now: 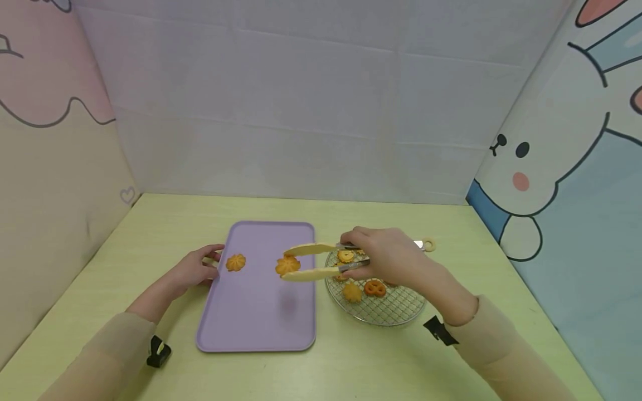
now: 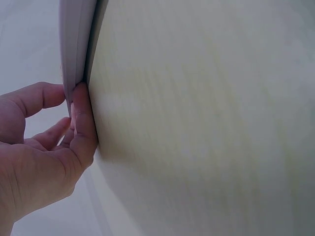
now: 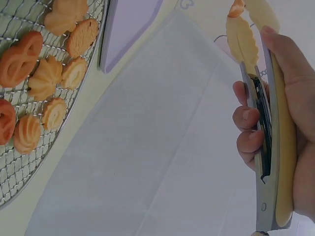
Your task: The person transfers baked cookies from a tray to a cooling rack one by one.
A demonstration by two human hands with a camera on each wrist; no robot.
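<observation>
My right hand [image 1: 383, 256] grips a pair of cream-tipped metal tongs [image 1: 312, 274], fingers on one arm and thumb on the other in the right wrist view. Between the tong tips is a flower-shaped cookie [image 1: 287, 265], held above the lilac tray [image 1: 256, 323], with a shadow on the tray below. Another flower-shaped cookie [image 1: 236, 262] lies near the tray's left side. At that left edge, my left hand [image 1: 195, 268] pinches the rim; the left wrist view has the thumb on one side and fingers [image 2: 83, 123] on the other.
Right of the tray stands a round wire rack [image 1: 396, 314], partly under my right arm. Several cookies lie on it, among them a pretzel-shaped one [image 1: 375, 288]. Printed cloth walls [image 1: 301, 139] enclose the back and sides of the pale wooden table [image 1: 361, 367].
</observation>
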